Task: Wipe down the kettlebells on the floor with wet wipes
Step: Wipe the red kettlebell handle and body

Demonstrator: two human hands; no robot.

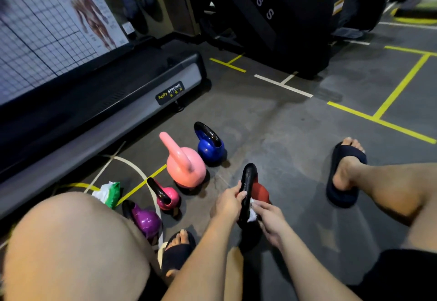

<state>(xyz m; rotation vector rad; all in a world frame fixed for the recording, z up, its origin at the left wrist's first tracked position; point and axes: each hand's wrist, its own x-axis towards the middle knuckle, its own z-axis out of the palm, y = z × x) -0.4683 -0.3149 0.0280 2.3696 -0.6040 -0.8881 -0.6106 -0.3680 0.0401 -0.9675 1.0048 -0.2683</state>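
My left fingers curl round the black handle of the red kettlebell. I judge the left hand is there to brace the bell so it won't rock under rubbing. My right hand pinches a bunched white wipe against the handle's lower leg, where it meets the body. That joint looks like the part being cleaned. The bell sits on the grey floor between my feet, close in, probably so both hands can reach it.

The other bells stand in a line from about 8 to 11 o'clock of it. First comes the purple kettlebell, then the small pink kettlebell, the salmon kettlebell, and the blue kettlebell farthest off.

At 9 o'clock, beyond the purple one and beside my left knee, lies the green-and-white wipes pack, the only container here. White shows at its top, but I can't tell whether that is a flap or a sheet, nor how full it is.
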